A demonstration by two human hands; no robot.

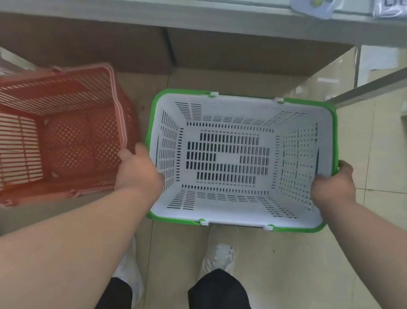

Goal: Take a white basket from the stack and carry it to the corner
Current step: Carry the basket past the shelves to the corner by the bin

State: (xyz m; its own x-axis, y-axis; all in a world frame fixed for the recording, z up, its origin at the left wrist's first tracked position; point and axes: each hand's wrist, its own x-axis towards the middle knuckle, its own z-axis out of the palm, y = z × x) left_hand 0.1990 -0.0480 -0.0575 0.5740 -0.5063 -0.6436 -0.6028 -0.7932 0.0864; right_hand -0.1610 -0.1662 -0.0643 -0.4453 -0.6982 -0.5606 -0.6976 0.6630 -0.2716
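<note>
one white basket point(240, 157) with a green rim sitting right between both hands, left hand point(139, 171) clamped on its left edge, right hand point(332, 186) gripping the right edge, one red basket point(50, 132) just outside the left hand, two white shoes below

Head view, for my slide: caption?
Both hands grip a green-rimmed white plastic basket beside a red one.
</note>
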